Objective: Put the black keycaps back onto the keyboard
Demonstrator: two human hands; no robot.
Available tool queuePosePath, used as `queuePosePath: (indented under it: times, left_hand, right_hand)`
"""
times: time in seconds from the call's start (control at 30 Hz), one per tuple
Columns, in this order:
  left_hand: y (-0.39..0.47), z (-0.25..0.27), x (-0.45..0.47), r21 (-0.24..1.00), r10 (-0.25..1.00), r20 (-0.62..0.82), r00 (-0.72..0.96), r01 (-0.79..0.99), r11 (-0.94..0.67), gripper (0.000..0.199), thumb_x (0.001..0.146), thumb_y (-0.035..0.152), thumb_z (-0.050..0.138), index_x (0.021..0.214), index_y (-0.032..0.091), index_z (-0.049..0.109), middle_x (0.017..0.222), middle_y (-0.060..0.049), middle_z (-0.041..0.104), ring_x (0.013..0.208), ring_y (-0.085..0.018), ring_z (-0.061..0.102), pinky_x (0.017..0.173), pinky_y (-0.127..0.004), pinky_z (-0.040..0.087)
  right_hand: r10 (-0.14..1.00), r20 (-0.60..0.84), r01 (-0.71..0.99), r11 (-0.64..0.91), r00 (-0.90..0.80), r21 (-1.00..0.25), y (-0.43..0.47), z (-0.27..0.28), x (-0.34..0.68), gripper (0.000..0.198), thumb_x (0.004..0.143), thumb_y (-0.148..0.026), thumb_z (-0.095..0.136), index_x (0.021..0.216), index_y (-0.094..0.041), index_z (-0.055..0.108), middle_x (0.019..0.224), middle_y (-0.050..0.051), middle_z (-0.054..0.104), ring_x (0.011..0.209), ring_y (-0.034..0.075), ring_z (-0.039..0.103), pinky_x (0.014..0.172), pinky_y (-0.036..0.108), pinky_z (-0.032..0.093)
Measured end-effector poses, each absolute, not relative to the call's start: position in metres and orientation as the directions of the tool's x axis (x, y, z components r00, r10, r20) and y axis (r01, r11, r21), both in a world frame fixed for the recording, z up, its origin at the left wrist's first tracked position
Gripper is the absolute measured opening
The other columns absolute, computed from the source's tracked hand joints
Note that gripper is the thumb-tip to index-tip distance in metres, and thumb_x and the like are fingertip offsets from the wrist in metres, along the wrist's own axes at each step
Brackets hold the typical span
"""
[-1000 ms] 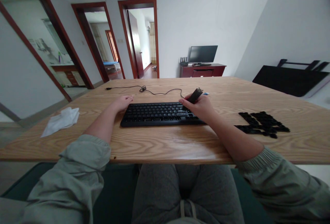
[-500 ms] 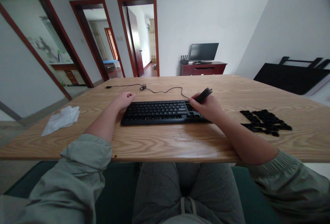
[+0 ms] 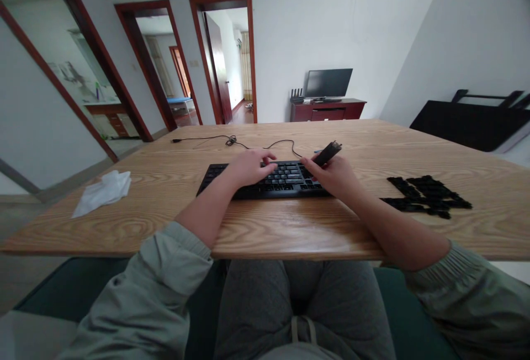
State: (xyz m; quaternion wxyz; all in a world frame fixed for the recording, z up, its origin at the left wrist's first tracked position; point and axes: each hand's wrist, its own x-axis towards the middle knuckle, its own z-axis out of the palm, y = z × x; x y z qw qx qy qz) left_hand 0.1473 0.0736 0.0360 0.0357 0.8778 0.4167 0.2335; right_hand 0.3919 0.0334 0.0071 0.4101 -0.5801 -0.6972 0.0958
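Note:
A black keyboard lies across the table in front of me, its cable running off behind. My left hand is over the left and middle keys with thumb and fingers apart, holding nothing that I can see. At the keyboard's right end, my right hand is closed around a black brush, whose ragged end points up and away. Its fingertips are close to the upper right keys; whether they touch is unclear. Dark gaps show among the keys there. Small black pieces that look like keycaps lie in a cluster to the right.
A crumpled white tissue lies on the left of the wooden table. The thin black cable, knotted partway, crosses the far side. Something small and blue shows behind my right hand. A television stands against the far wall.
My left hand has moved right, from beside the keyboard's upper left corner to over its middle keys, and its fingers have spread. My right hand still holds the brush in nearly the same place.

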Motion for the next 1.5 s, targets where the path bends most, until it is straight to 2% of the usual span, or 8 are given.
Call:
queuePosePath:
  times: [0.13, 0.23, 0.3, 0.47, 0.73, 1.07, 1.27, 1.5]
  left_hand:
    - [0.063, 0.031, 0.198, 0.126, 0.6, 0.339, 0.725, 0.597, -0.792, 0.029, 0.089, 0.032, 0.057, 0.112, 0.02, 0.069, 0.106, -0.006, 0.073, 0.097, -0.021, 0.066, 0.086, -0.032, 0.051]
    - [0.067, 0.027, 0.211, 0.072, 0.609, 0.328, 0.722, 0.624, -0.778, 0.021, 0.087, 0.025, 0.056, 0.101, 0.018, 0.07, 0.103, -0.008, 0.073, 0.094, -0.023, 0.067, 0.084, -0.032, 0.051]
    - [0.071, 0.025, 0.21, 0.076, 0.631, 0.335, 0.7, 0.647, -0.759, 0.018, 0.088, 0.025, 0.055, 0.095, 0.017, 0.07, 0.098, -0.008, 0.073, 0.089, -0.023, 0.067, 0.08, -0.032, 0.051]
    - [0.072, 0.026, 0.195, 0.129, 0.625, 0.382, 0.681, 0.631, -0.765, 0.018, 0.087, 0.02, 0.055, 0.1, 0.019, 0.068, 0.094, -0.004, 0.072, 0.084, -0.019, 0.065, 0.076, -0.029, 0.05]
    - [0.07, 0.024, 0.2, 0.113, 0.602, 0.391, 0.696, 0.613, -0.782, 0.017, 0.087, 0.018, 0.055, 0.098, 0.018, 0.068, 0.095, -0.005, 0.072, 0.088, -0.02, 0.065, 0.08, -0.03, 0.05]
    - [0.086, 0.021, 0.188, 0.07, 0.636, 0.457, 0.621, 0.688, -0.722, 0.016, 0.087, 0.018, 0.053, 0.095, 0.02, 0.067, 0.096, -0.005, 0.072, 0.089, -0.021, 0.066, 0.079, -0.031, 0.05]
    - [0.08, 0.021, 0.189, 0.091, 0.587, 0.462, 0.664, 0.624, -0.776, 0.015, 0.085, 0.018, 0.056, 0.093, 0.019, 0.069, 0.093, -0.004, 0.072, 0.085, -0.019, 0.064, 0.08, -0.03, 0.049]
    - [0.076, 0.02, 0.196, 0.1, 0.554, 0.447, 0.702, 0.576, -0.811, 0.021, 0.088, 0.016, 0.052, 0.098, 0.018, 0.07, 0.1, -0.006, 0.072, 0.091, -0.02, 0.065, 0.084, -0.031, 0.05]
  right_hand:
    - [0.875, 0.483, 0.748, 0.319, 0.003, -0.582, 0.033, 0.006, 0.393, 0.055, 0.085, -0.067, 0.053, 0.073, -0.016, 0.069, 0.06, 0.006, 0.063, 0.057, 0.018, 0.057, 0.053, 0.029, 0.032]
    - [0.865, 0.501, 0.764, 0.304, 0.028, -0.569, 0.039, 0.006, 0.39, 0.057, 0.083, -0.068, 0.053, 0.067, -0.016, 0.067, 0.059, 0.006, 0.061, 0.057, 0.018, 0.055, 0.054, 0.029, 0.031]
    - [0.853, 0.522, 0.763, 0.324, 0.02, -0.559, 0.043, 0.006, 0.387, 0.057, 0.084, -0.067, 0.053, 0.063, -0.016, 0.064, 0.059, 0.007, 0.06, 0.057, 0.017, 0.053, 0.054, 0.029, 0.03]
    - [0.844, 0.534, 0.719, 0.402, -0.051, -0.566, 0.042, 0.004, 0.384, 0.048, 0.087, -0.059, 0.053, 0.07, -0.016, 0.064, 0.063, 0.005, 0.061, 0.061, 0.017, 0.055, 0.056, 0.028, 0.033]
    - [0.904, 0.427, 0.764, 0.283, -0.011, -0.58, 0.032, 0.012, 0.393, 0.044, 0.09, -0.055, 0.049, 0.067, -0.018, 0.059, 0.065, 0.007, 0.063, 0.064, 0.02, 0.058, 0.056, 0.028, 0.033]
    - [0.835, 0.547, 0.798, 0.369, -0.061, -0.475, 0.046, 0.012, 0.366, 0.048, 0.088, -0.06, 0.051, 0.069, -0.018, 0.061, 0.069, 0.009, 0.066, 0.062, 0.019, 0.056, 0.057, 0.029, 0.032]
    - [0.898, 0.439, 0.802, 0.28, -0.025, -0.528, 0.036, 0.012, 0.382, 0.041, 0.087, -0.051, 0.054, 0.063, -0.018, 0.058, 0.062, 0.007, 0.062, 0.06, 0.018, 0.056, 0.054, 0.029, 0.031]
    - [0.91, 0.414, 0.803, 0.241, 0.007, -0.544, 0.029, 0.018, 0.388, 0.044, 0.084, -0.056, 0.058, 0.061, -0.018, 0.056, 0.059, 0.006, 0.059, 0.057, 0.017, 0.053, 0.052, 0.029, 0.03]
